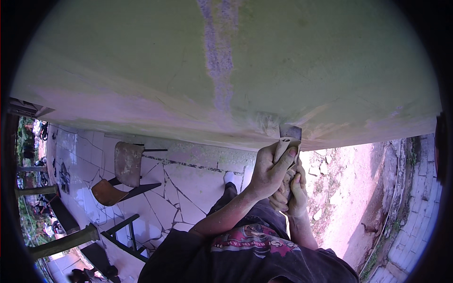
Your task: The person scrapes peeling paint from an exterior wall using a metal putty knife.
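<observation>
My left hand [269, 173] is closed round the pale handle of a scraper [290, 131], its thumb lying up along the handle. My right hand [297, 191] is closed just below, its fingers wrapped round the lower part, which is mostly hidden by both hands. The scraper's flat grey blade points up and rests against, or very close to, the green painted wall [306, 61]. A pale scuffed patch [267, 123] marks the wall just left of the blade. Dust coats my fingers.
A purple streak [218, 61] runs down the wall. At the left, a chair [128, 162] stands on cracked-pattern tiles [188, 184], near a dark green frame [127, 236]. Rubble and bare ground [339, 188] lie at the right, beside a block-paved strip [415, 203].
</observation>
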The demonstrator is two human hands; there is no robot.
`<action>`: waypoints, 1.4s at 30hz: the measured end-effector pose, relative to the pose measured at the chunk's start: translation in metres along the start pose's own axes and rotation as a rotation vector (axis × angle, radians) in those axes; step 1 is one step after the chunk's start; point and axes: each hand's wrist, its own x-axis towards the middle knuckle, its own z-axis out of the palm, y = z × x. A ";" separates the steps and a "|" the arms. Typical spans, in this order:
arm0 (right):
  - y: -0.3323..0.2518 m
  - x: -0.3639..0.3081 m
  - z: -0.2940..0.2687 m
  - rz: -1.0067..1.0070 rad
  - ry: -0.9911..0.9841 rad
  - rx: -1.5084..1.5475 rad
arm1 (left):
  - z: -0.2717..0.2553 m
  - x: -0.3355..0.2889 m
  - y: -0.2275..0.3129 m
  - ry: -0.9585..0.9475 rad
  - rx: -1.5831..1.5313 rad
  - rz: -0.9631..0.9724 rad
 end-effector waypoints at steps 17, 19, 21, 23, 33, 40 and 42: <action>0.010 -0.001 -0.003 0.025 0.002 0.121 | -0.003 0.000 -0.005 0.037 0.036 0.004; 0.007 -0.004 -0.004 0.037 0.012 0.058 | 0.005 0.001 0.008 0.043 0.042 0.040; 0.009 -0.007 -0.005 0.084 0.037 0.019 | 0.001 -0.004 0.002 0.040 -0.023 -0.008; 0.012 -0.001 0.000 0.038 0.019 0.117 | -0.002 0.000 -0.010 0.109 0.039 0.008; 0.020 -0.002 -0.009 0.109 0.219 0.039 | -0.012 -0.004 -0.037 0.082 0.087 -0.085; 0.013 0.000 -0.013 0.124 0.070 -0.078 | -0.031 -0.004 -0.041 0.069 0.219 -0.103; 0.005 -0.002 -0.013 0.203 0.058 -0.195 | -0.039 -0.002 -0.046 0.057 0.178 -0.117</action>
